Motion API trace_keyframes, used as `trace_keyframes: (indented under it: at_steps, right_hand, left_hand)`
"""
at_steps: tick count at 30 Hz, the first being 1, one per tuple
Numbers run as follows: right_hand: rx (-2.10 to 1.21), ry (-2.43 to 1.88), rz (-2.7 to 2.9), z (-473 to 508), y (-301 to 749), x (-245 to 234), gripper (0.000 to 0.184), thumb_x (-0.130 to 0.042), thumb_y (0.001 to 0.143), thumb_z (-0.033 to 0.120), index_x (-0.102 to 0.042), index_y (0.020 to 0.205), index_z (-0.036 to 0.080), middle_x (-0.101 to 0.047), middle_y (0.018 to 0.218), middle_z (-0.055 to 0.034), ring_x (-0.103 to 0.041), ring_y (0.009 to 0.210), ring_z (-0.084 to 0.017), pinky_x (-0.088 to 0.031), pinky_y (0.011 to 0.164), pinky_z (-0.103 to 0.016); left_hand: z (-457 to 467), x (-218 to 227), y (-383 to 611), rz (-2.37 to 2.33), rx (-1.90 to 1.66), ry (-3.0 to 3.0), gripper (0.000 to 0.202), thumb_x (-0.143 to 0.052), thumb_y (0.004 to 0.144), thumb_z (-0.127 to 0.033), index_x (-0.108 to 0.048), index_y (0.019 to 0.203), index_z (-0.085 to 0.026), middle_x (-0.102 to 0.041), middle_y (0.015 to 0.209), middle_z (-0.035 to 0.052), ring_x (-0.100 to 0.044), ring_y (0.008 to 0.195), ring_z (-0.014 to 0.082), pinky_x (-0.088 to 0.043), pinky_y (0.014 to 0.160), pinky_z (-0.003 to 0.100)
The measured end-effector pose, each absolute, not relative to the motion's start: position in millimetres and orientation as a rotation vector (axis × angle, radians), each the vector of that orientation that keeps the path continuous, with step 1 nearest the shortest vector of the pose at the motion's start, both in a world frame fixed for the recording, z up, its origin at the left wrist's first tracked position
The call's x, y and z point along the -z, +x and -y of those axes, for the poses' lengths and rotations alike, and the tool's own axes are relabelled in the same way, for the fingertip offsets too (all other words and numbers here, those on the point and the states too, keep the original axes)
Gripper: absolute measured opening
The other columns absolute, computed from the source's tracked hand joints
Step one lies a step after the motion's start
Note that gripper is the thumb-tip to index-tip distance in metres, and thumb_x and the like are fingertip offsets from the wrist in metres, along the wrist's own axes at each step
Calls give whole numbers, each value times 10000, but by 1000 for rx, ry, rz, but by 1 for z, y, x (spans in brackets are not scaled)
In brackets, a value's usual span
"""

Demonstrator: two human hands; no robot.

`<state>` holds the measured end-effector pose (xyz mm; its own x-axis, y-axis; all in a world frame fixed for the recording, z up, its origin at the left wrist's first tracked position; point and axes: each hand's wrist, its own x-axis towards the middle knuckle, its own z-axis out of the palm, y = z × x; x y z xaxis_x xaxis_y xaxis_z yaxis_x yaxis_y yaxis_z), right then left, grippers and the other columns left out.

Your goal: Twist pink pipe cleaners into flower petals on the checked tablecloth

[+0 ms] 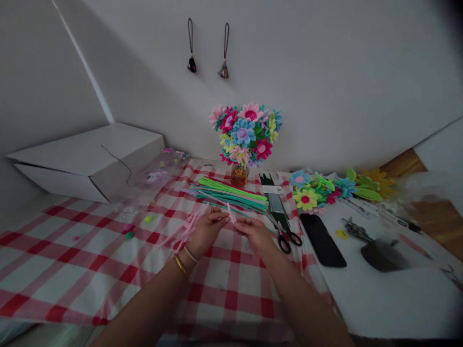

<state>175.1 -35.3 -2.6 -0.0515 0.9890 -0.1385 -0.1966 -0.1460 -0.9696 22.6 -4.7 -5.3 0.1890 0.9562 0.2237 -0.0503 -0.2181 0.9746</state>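
So both hands are on one little pink fuzzy stem (230, 212), held up over the middle of the checked tablecloth (226, 294), nearer its back edge than the front. The left hand (209, 230) has it pinched between thumb and fingertips, and the right hand (253, 234) is pinching it from the other side, fingers narrow on both. Exact fold's too small to make out. My worry: if the two pinches pull unevenly, the stem could kink in the wrong spot or slip out, and a bare wire end could poke a fingertip. The loose pink stems (188, 226) sit right by the left wrist, so a careless swing could scatter them. The open scissors (289, 239) near the cloth's right edge could nick the right forearm if it drifts sideways. Texture-wise, the stems look like soft chenille over wire, thin and straight in the green and teal bundle (233, 195). By the back edge, the bouquet (246, 132) is all plump looped petals and round centers, stuck in a shiny amber glass jar (239, 175).
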Motion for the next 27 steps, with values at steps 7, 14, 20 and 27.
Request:
trace_keyframes:
  at_steps: [7, 14, 20, 27]
  right_hand:
    - [-1420, -1186, 1075, 34, 176, 0, 141, -675, 605, 284, -651, 645, 151, -597, 584, 13, -496, 562, -88, -351, 600, -233]
    - [-1470, -1238, 1078, 35, 180, -2, 141, -678, 581, 269, -644, 634, 142, -591, 569, 6, -492, 541, -88, -344, 570, -228]
    - [-1536, -1283, 1069, 38, 178, -8, 155, -675, 589, 290, -619, 614, 147, -543, 519, 30, -454, 488, -74, -344, 540, -225]
    - [-1142, -1290, 1352, 36, 185, -11, 237, -574, 717, 396, -620, 803, 180, -612, 712, -7, -541, 647, -120, -419, 635, -256]
  left_hand:
    - [4, 8, 23, -812, -963, 1183, 153, -668, 624, -251, -675, 721, -133, -593, 638, 18, -481, 585, 107, -374, 574, 243]
    - [10, 1, 23, -768, -928, 1282, 194, -620, 680, -299, -633, 610, -119, -496, 522, -16, -418, 530, 85, -312, 523, 227]
    - [13, -6, 24, -837, -914, 1341, 250, -599, 691, -351, -622, 624, -111, -447, 500, -33, -360, 490, 65, -263, 475, 216]
    - [9, 0, 21, -849, -813, 1255, 252, -593, 687, -335, -604, 578, -108, -438, 442, -32, -337, 411, 51, -212, 418, 212]
